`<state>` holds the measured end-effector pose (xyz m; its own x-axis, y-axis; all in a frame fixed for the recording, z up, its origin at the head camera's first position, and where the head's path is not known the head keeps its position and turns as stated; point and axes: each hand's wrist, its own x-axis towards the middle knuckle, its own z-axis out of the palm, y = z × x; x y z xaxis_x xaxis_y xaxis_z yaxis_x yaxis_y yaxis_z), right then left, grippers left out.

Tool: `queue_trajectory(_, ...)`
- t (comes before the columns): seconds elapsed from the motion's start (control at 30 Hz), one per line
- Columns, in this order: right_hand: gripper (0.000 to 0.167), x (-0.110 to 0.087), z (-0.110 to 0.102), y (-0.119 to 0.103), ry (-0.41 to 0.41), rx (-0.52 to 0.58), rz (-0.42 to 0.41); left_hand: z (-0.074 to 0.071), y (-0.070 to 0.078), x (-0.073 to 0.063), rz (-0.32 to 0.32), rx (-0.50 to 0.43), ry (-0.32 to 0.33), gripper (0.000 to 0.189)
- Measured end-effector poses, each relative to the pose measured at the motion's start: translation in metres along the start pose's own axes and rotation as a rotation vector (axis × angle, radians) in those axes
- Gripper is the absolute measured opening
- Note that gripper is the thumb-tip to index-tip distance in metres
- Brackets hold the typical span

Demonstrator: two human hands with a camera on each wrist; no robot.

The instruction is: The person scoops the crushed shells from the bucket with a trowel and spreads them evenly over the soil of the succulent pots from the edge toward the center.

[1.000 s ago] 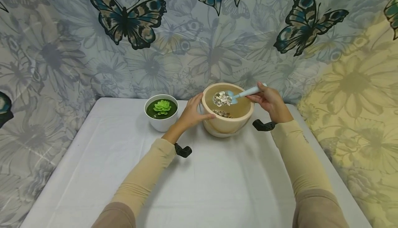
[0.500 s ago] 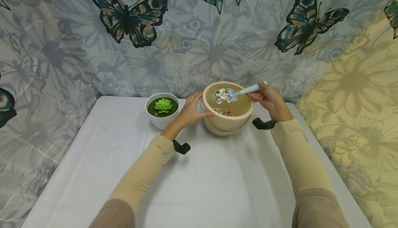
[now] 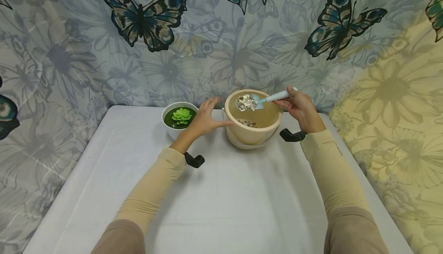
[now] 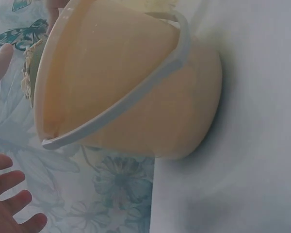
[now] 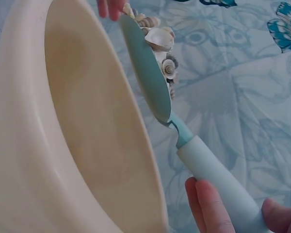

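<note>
A cream bucket stands on the white-covered table, with some shells at its bottom. Over its mouth, my right hand grips the pale handle of a light-blue toy shovel. Heaped on the blade are small seashells, among them spiral ones and a white one. My left hand is just left of the bucket, thumb and fingers spread, holding nothing. In the left wrist view, the bucket's grey carrying handle hangs down its side, and the fingertips are apart from the wall.
Left of the bucket, partly behind my left hand, is a white pot with a green succulent. The white-covered table meets a butterfly-and-flower patterned backdrop close behind the bucket.
My left hand has let go of the bucket's rim and moved left, its fingers spreading. The right hand still holds the loaded shovel over the bucket, nearly unmoved.
</note>
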<state>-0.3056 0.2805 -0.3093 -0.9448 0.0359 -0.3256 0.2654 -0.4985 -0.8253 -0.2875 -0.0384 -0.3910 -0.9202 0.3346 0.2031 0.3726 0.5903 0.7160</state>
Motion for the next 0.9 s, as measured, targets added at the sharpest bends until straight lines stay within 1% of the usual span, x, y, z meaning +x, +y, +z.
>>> queue_trajectory(0.23,0.013,-0.001,0.004,-0.002,0.013,0.010,0.000,-0.010,-0.003,-0.004,-0.025,0.002,-0.009,0.111)
queue_trajectory(0.4,0.012,-0.002,0.011,-0.004,-0.002,0.013,-0.002,-0.016,-0.006,-0.007,-0.030,0.012,0.007,0.107)
queue_trajectory(0.53,0.012,-0.003,0.018,-0.007,-0.017,0.020,-0.012,-0.023,-0.009,-0.010,-0.051,0.018,0.018,0.106)
queue_trajectory(0.73,0.014,-0.002,0.027,-0.004,-0.008,0.012,-0.024,-0.033,-0.019,-0.021,-0.070,0.018,0.039,0.106)
queue_trajectory(0.9,0.012,-0.001,0.035,0.001,0.002,-0.006,-0.031,-0.040,-0.026,-0.031,-0.079,0.022,0.051,0.106)
